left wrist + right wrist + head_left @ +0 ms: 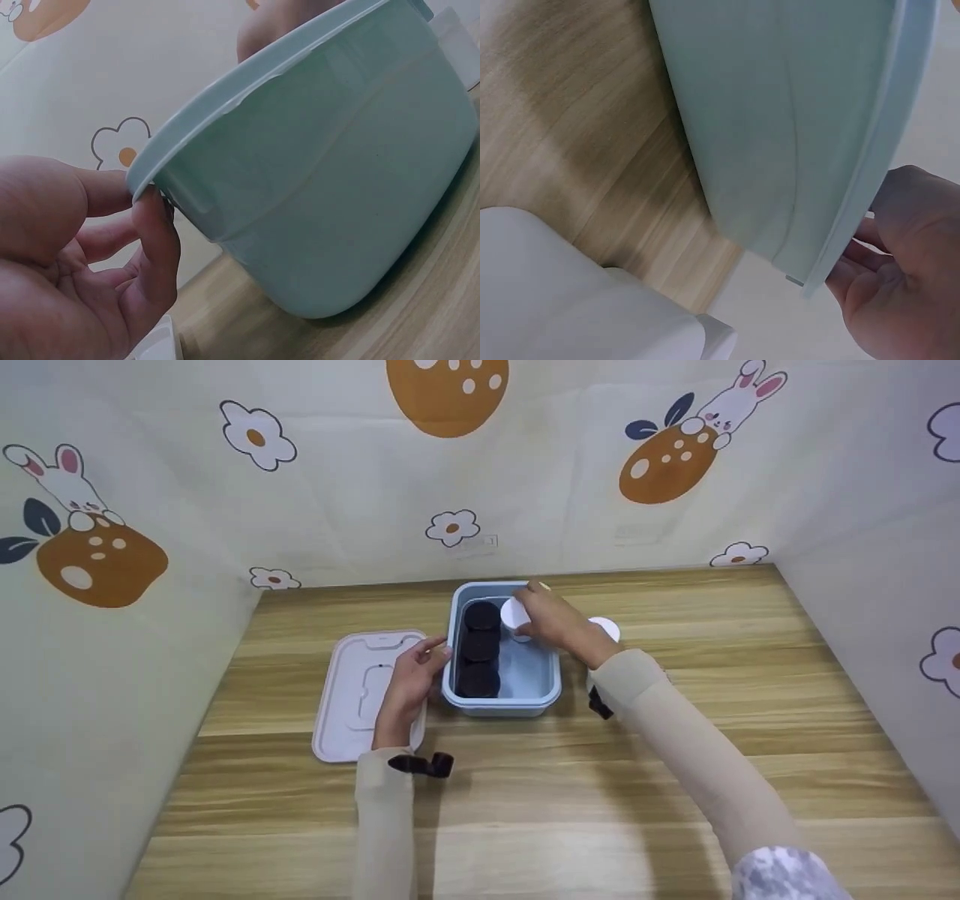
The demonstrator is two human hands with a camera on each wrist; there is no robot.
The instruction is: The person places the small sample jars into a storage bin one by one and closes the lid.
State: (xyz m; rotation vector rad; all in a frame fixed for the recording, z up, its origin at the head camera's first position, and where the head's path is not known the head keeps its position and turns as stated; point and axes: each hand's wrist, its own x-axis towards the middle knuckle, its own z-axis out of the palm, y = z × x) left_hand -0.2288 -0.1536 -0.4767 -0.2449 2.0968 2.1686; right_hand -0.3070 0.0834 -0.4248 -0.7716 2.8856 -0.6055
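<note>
A light blue plastic box stands on the table, its top uncovered. Three black round-topped things form a row along its left side. My left hand is at the box's left rim; in the left wrist view, the thumb and a finger pinch the rim's edge. My right hand reaches over the right rim and grips a white round-topped container inside the box, near the back. In the right wrist view the box wall hides what the right hand grips.
A pale rectangular lid lies on the wooden table left of the box. Another white round-topped container stands right of the box, partly behind the right forearm. White smooth shapes fill the right wrist view's lower left. Patterned cloth surrounds the table.
</note>
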